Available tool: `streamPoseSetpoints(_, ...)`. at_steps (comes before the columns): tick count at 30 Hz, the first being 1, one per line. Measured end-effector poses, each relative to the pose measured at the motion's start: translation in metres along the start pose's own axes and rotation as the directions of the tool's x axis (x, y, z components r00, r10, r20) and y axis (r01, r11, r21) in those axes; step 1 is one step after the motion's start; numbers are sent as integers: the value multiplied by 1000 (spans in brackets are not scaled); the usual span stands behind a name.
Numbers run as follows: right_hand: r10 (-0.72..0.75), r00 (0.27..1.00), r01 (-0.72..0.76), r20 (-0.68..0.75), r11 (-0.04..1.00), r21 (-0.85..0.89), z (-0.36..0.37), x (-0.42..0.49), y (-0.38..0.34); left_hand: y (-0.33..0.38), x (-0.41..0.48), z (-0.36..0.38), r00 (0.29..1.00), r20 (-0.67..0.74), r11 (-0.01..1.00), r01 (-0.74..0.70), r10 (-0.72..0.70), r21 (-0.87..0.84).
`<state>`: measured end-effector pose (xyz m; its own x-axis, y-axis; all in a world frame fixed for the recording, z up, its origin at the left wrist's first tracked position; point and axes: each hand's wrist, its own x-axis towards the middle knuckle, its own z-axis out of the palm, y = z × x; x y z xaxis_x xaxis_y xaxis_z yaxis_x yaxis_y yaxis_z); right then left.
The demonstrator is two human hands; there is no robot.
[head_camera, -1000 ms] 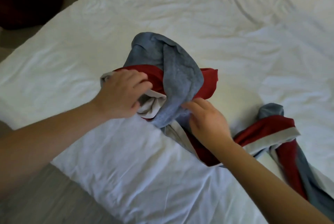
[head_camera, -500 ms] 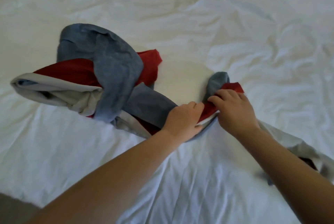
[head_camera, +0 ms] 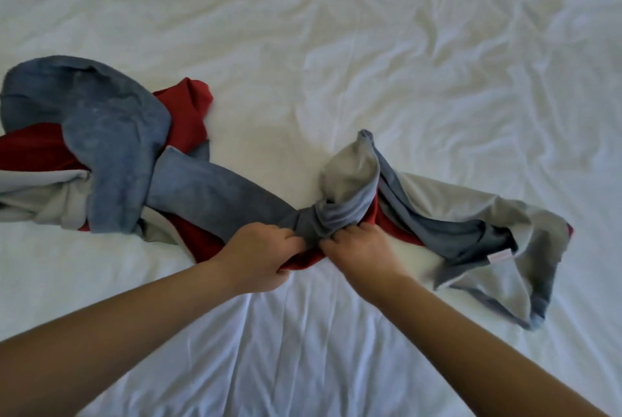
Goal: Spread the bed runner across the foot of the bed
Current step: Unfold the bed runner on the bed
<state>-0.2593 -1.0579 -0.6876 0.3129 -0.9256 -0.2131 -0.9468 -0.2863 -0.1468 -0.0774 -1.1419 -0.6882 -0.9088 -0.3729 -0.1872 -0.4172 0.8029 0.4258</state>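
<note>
Both the left hand (head_camera: 261,256) and right hand (head_camera: 361,248) grip the bed runner (head_camera: 202,194) at its twisted middle (tightly bunched), so pulling apart may tighten the knot.

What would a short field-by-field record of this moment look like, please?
surface: white sheet, wrinkled
item: bed runner, blue, red and grey, bunched and twisted, lying left to right
left hand: grips the runner's twisted middle
right hand: grips the same twist, right beside the left hand
task status: runner not yet spread flat
</note>
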Motion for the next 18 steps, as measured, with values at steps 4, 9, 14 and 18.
streamPoseSetpoints(4,18,999,-15,-35,995,103,18,-36,5,7,12,-6,997,75,998,-33,28,58)
streamPoseSetpoints(9,131,971,-105,-199,985,136,17,-77,39,49,51,-14,965,-192,983,-163,177,85)
streamPoseSetpoints(14,416,865,-390,-279,909,146,9,-118,93,116,121,-8,930,-274,969,-231,245,81)
streamPoseSetpoints(18,654,747,-645,-124,757,107,11,-148,133,134,179,9,993,-65,987,-84,94,138)
